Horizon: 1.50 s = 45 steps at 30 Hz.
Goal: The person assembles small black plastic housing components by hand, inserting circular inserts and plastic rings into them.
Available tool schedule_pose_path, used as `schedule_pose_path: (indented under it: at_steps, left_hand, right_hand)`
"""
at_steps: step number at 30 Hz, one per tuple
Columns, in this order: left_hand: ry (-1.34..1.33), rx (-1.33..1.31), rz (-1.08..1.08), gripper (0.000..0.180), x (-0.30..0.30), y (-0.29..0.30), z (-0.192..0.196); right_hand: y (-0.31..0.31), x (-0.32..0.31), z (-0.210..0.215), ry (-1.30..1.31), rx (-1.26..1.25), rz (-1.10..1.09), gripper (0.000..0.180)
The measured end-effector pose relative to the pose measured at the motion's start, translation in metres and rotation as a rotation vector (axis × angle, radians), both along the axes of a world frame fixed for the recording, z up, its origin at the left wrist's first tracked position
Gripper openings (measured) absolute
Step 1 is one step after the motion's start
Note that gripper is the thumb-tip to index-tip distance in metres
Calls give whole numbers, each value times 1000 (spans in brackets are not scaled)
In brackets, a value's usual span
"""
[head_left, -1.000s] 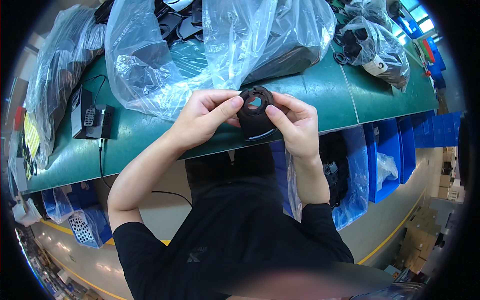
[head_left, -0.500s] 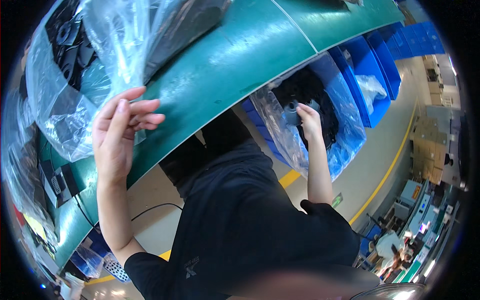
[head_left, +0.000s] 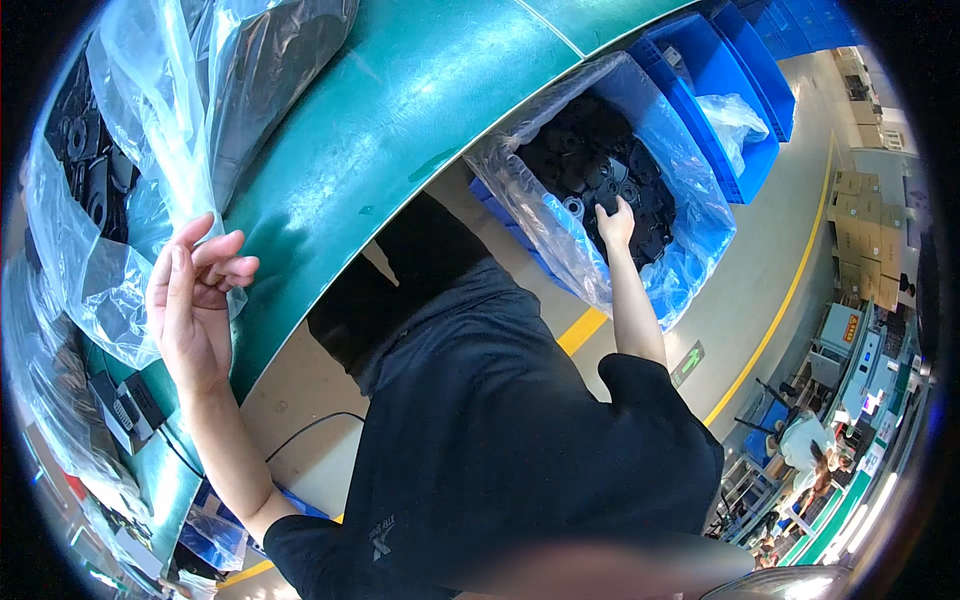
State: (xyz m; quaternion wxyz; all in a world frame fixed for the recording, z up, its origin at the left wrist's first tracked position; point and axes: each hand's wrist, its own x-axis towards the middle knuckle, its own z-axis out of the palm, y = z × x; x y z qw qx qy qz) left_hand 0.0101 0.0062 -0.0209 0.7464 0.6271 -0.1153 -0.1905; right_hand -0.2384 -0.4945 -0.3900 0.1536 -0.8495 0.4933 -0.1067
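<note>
Nearest, the person's torso in a black short-sleeved shirt (head_left: 520, 440) fills the lower middle of the view, leaning to the right away from the bench.

The left hand (head_left: 195, 300) is raised at the edge of the green-topped workbench (head_left: 400, 110), fingers loosely curled and holding nothing; its fingertips touch or just brush the hem of a large clear plastic bag of black parts (head_left: 150, 130) lying on the bench. It seems best kept there as a steadying hand.

Farther off, the right hand (head_left: 615, 222) reaches down at full arm's length into a blue plastic crate lined with a clear plastic bag (head_left: 600, 270), which sits on the floor under and beside the bench. Round black moulded parts (head_left: 590, 170) are heaped inside, and the fingers rest among them. Whether they are closed on one piece I cannot tell.

To do this well, the hand should settle on a single part lying on top and lift it straight up, so the loose liner folds at the crate's rim do not snag the wrist.

Beyond lies a second blue bin (head_left: 735, 100) with a crumpled clear bag inside. A yellow floor line (head_left: 790, 290) runs past, and stacked cardboard boxes (head_left: 870, 240) stand far off.
</note>
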Motion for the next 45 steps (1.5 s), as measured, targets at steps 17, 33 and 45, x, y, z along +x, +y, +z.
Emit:
schedule_pose_path:
  at_steps: [17,33,45]
  left_hand:
    - [-48,34,-33,34,-2,-3,3]
    - [-335,123,-92,32,-18,5,30]
    - [-828,1385,396,22,38,54,4]
  right_hand:
    - [21,16,22,260,-44,410,11]
    - [10,14,3,114,263,406,18]
    - [74,70,115,-461,532,463,19]
